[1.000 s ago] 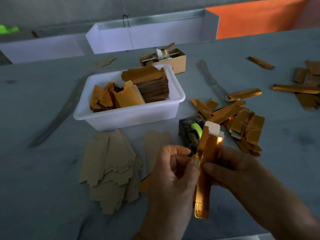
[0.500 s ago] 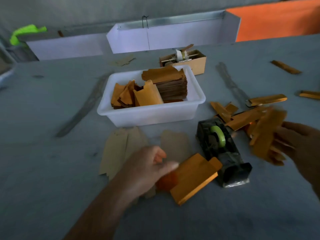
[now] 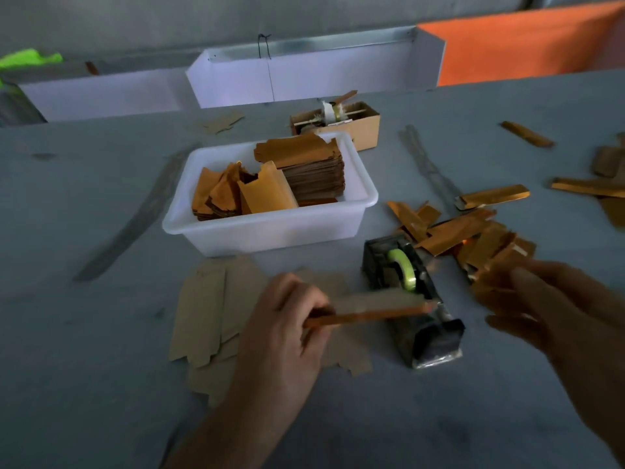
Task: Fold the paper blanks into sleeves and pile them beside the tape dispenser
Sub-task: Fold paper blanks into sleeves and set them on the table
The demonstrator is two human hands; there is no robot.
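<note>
My left hand (image 3: 284,333) grips one end of an orange-faced paper blank (image 3: 375,308), seen almost edge-on. Its free end reaches over the black tape dispenser (image 3: 426,333) with the green roll (image 3: 402,269). Flat brown blanks (image 3: 209,313) lie fanned on the table under and left of that hand. A loose pile of folded sleeves (image 3: 466,235) sits just right of the dispenser. My right hand (image 3: 558,316) hovers at the pile's near edge, blurred, with spread fingers and nothing between them. A blurred sleeve (image 3: 493,275) lies at its fingertips.
A white plastic bin (image 3: 270,231) behind the dispenser holds stacked blanks. A small cardboard box (image 3: 358,130) stands behind it. More sleeves (image 3: 490,198) lie scattered at the right. White troughs (image 3: 304,79) and an orange panel (image 3: 524,38) line the far edge.
My right hand carried the folded sleeve to the pile and let it go. My left hand picked a new blank off the table and raised it over the dispenser.
</note>
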